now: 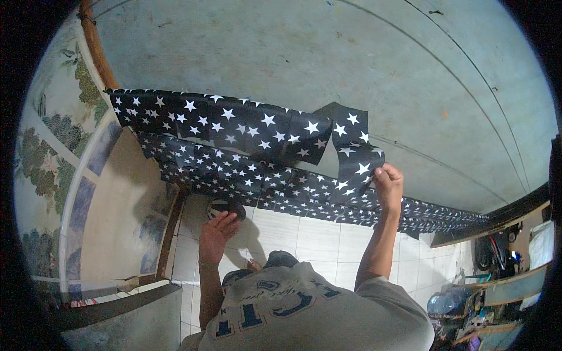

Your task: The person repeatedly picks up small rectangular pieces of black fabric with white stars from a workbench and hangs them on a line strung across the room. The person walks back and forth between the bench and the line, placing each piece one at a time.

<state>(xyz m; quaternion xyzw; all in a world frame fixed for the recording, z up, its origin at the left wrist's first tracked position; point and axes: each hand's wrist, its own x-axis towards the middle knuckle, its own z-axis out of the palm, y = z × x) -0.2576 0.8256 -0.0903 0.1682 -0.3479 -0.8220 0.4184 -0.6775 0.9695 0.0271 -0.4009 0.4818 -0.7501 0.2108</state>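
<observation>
Right hand (389, 180) pinches an edge of thin black, white-starred cloth (352, 153), likely light and limp, best held by edges, lying toward nine o'clock on a worn grey-green tabletop (281, 52). Left hand (218, 234), fingers apart, hovers near eight.

Fabric strips (222, 120) along near edge of table (281, 52) — wall (52, 152) left, bottle (440, 303) right.

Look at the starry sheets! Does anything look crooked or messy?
Yes: the starry piece pinched by the right hand sits askew from the longer strip beside it, with tabletop showing between. The tabletop also looks scuffed and stained.
</observation>
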